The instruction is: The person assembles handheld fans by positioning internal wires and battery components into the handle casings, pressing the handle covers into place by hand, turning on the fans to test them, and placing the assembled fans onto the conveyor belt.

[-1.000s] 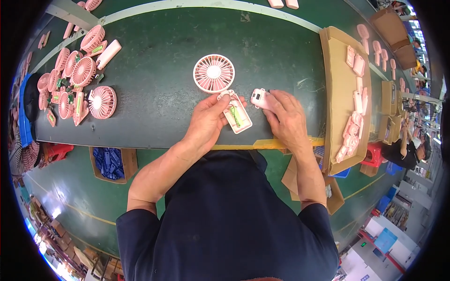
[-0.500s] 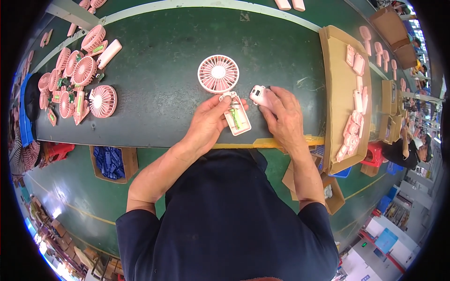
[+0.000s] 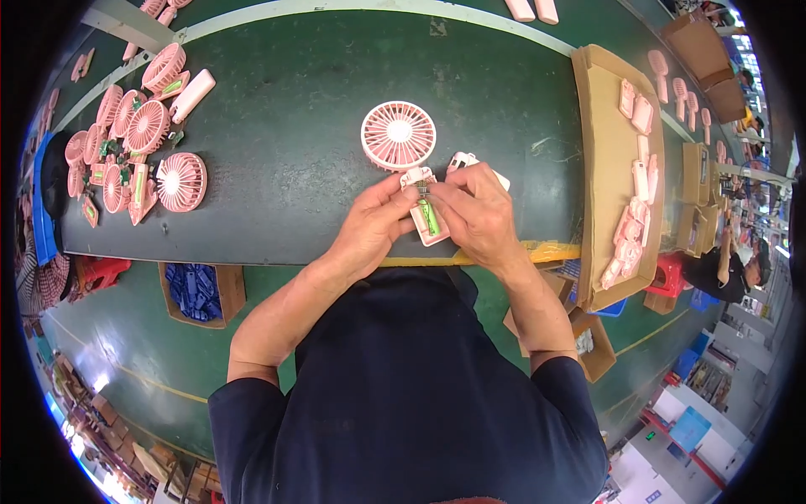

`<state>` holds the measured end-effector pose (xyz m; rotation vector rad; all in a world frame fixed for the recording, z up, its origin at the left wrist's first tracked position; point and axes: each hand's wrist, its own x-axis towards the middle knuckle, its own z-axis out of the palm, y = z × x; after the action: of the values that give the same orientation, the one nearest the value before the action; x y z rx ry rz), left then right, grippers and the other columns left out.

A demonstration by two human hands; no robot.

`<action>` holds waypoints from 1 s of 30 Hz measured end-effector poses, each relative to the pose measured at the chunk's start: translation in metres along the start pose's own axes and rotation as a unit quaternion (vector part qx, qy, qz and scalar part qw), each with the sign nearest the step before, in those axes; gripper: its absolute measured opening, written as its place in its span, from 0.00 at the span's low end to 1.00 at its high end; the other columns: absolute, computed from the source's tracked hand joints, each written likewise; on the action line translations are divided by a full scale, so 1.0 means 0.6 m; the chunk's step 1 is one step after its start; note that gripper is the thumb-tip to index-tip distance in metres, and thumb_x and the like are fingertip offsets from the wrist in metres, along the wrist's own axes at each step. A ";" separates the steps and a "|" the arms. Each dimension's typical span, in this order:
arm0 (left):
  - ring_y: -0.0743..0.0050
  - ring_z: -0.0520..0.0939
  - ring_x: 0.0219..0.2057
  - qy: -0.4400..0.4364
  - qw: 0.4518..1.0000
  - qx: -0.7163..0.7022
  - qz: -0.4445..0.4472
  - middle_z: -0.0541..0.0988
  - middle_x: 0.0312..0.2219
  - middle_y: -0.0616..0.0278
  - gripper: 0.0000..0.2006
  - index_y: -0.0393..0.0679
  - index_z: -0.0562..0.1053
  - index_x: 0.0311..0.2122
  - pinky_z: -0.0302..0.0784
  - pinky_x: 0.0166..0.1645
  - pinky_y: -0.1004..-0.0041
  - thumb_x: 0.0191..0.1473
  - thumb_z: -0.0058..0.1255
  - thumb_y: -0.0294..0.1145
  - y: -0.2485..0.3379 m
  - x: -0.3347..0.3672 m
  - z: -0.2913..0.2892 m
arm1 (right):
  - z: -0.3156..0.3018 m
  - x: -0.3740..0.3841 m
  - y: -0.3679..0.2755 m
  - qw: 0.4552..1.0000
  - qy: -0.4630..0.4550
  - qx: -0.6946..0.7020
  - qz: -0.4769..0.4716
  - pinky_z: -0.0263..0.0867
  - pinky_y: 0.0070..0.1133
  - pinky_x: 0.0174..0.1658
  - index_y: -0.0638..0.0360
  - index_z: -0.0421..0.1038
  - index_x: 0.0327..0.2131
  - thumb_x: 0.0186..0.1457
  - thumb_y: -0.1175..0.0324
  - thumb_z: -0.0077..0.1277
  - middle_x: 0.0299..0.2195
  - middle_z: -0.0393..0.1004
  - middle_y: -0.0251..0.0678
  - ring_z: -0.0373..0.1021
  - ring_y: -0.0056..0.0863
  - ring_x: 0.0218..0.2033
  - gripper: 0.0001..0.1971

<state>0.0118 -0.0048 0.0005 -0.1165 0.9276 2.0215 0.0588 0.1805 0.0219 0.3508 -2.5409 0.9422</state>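
Observation:
In front of me lies a pink handheld fan, its round grille head on the bench. Its handle is opened, showing a green battery inside. My left hand is closed around the handle's left side, near the neck. My right hand has thumb and fingertips pinched together at the handle's upper part, over a small dark part; what exactly they grip is hidden. A pink handle cover with a dark window lies just behind the right hand, partly covered by it.
Several pink fans with opened handles are heaped at the left of the dark green bench. A cardboard tray at the right holds pink shells. Below the bench stands a box with blue pieces. A person is at far right.
My right hand has let go of the handle cover and moved left to the opened handle. The fan has shifted slightly right, with my left hand still holding it.

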 end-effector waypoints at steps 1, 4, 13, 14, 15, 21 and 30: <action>0.71 0.79 0.52 0.004 1.000 -0.031 0.001 0.76 0.51 0.59 0.17 0.37 0.69 0.58 0.78 0.58 0.65 0.72 0.41 0.37 0.001 -0.001 0.001 | 0.002 -0.002 0.002 1.000 -0.001 0.000 0.000 0.68 0.29 0.31 0.63 0.81 0.35 0.44 0.79 0.65 0.31 0.74 0.37 0.71 0.34 0.30 0.11; 0.70 0.79 0.53 0.011 0.999 -0.044 0.007 0.76 0.52 0.58 0.18 0.37 0.68 0.58 0.79 0.58 0.64 0.72 0.40 0.37 0.000 -0.002 -0.001 | 0.007 -0.011 0.005 0.999 0.049 0.002 -0.013 0.68 0.28 0.30 0.62 0.81 0.35 0.43 0.80 0.65 0.29 0.73 0.37 0.71 0.34 0.29 0.12; 0.67 0.85 0.44 0.030 0.986 0.161 0.020 0.80 0.44 0.58 0.20 0.33 0.73 0.53 0.84 0.50 0.65 0.71 0.43 0.41 0.015 -0.013 -0.001 | 0.006 -0.020 0.004 0.996 0.072 0.032 0.036 0.70 0.28 0.33 0.64 0.81 0.34 0.43 0.80 0.65 0.28 0.74 0.38 0.73 0.34 0.30 0.11; 0.71 0.85 0.38 0.066 0.960 0.265 0.063 0.81 0.40 0.57 0.16 0.34 0.75 0.51 0.84 0.41 0.70 0.69 0.49 0.37 0.022 -0.017 -0.002 | 0.005 -0.021 0.004 0.996 0.073 0.032 0.035 0.70 0.28 0.32 0.64 0.81 0.34 0.43 0.81 0.66 0.28 0.74 0.38 0.73 0.34 0.30 0.11; 0.71 0.85 0.38 0.065 0.960 0.266 0.062 0.81 0.40 0.57 0.16 0.34 0.75 0.51 0.84 0.41 0.70 0.69 0.49 0.37 0.022 -0.020 -0.005 | 0.005 -0.023 0.003 0.996 0.074 0.032 0.035 0.70 0.27 0.32 0.64 0.81 0.34 0.43 0.81 0.66 0.28 0.74 0.37 0.74 0.33 0.30 0.11; 0.78 0.80 0.34 0.061 0.861 0.434 0.259 0.78 0.39 0.60 0.11 0.36 0.78 0.48 0.76 0.34 0.75 0.60 0.58 0.25 0.026 -0.024 0.014 | 0.010 -0.026 -0.007 0.997 0.059 0.048 0.015 0.70 0.26 0.30 0.62 0.81 0.37 0.43 0.81 0.66 0.29 0.76 0.36 0.74 0.32 0.28 0.13; 0.81 0.81 0.38 0.039 0.925 0.315 0.208 0.77 0.40 0.66 0.09 0.36 0.80 0.46 0.76 0.39 0.79 0.61 0.57 0.23 -0.006 -0.005 -0.012 | 0.014 -0.030 -0.008 0.998 0.038 0.038 0.020 0.72 0.27 0.31 0.63 0.80 0.36 0.47 0.80 0.64 0.29 0.77 0.37 0.75 0.33 0.29 0.10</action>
<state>0.0146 -0.0105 -0.0051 0.3891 1.7228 1.9867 0.0740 0.1730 0.0110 0.2821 -2.4563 1.0501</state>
